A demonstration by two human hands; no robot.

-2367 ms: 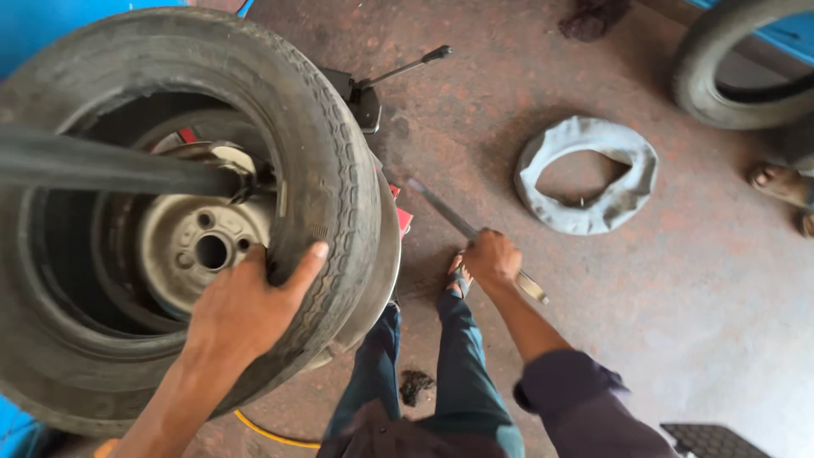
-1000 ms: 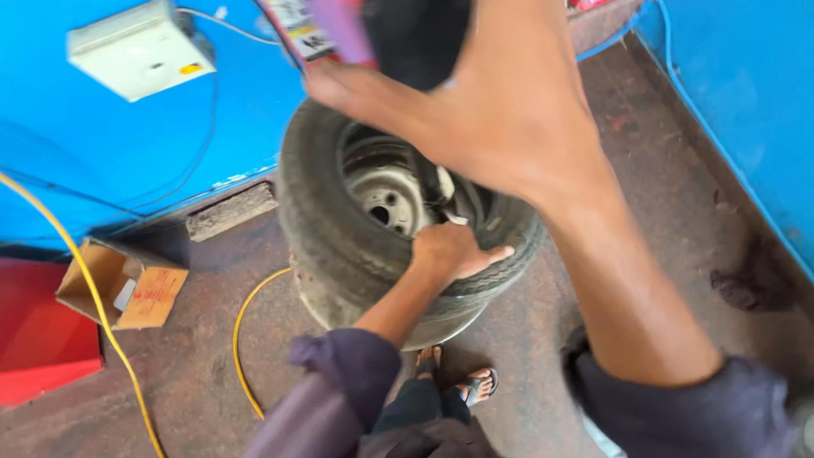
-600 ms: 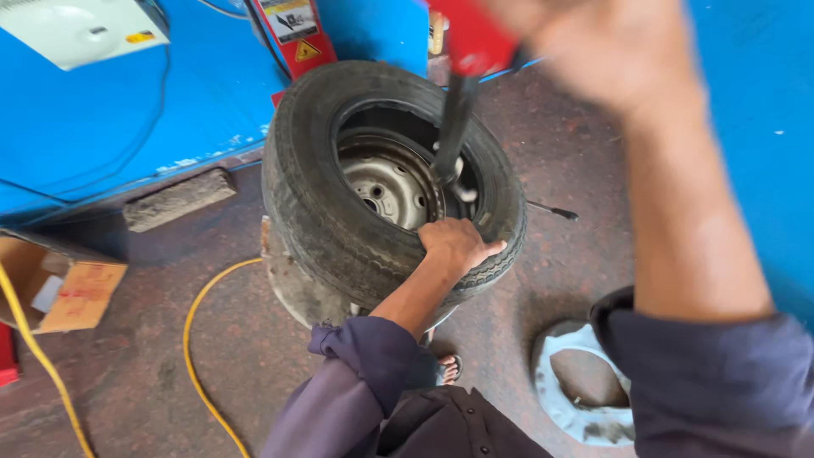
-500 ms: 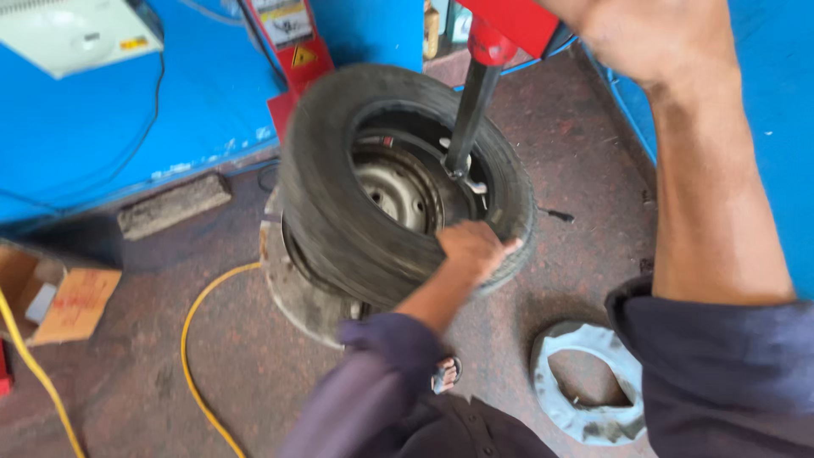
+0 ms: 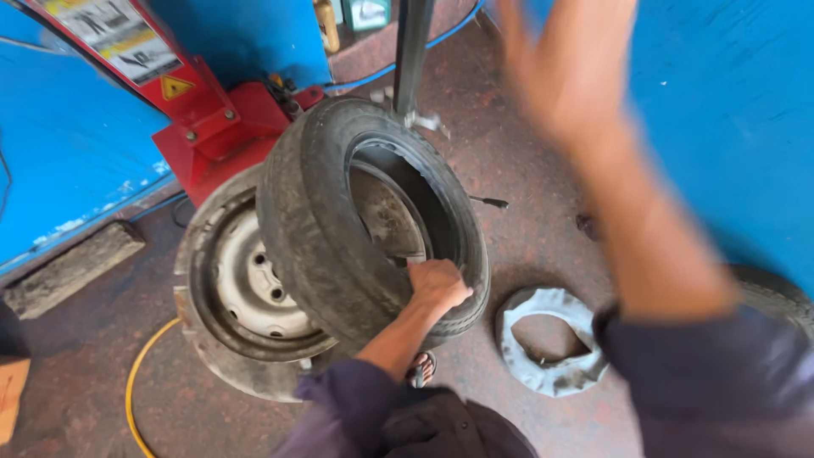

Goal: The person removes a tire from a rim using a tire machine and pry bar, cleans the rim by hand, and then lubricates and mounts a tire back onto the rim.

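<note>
While our left hand [image 5: 437, 284] grips the tyre [image 5: 356, 220] half off its rim [image 5: 254, 284], fingers curled, our blurred right hand [image 5: 564, 68] hangs open; next we judge lifting clear.

Worn black tyre [image 5: 339, 229] lifted off its wheel

The tyre I grip stands on edge, tilted, its tread dusty and scuffed, its hollow middle open toward me. It leans in front of the grey steel wheel [image 5: 254, 280], which sits on the round table of the red machine [image 5: 212, 127].
</note>
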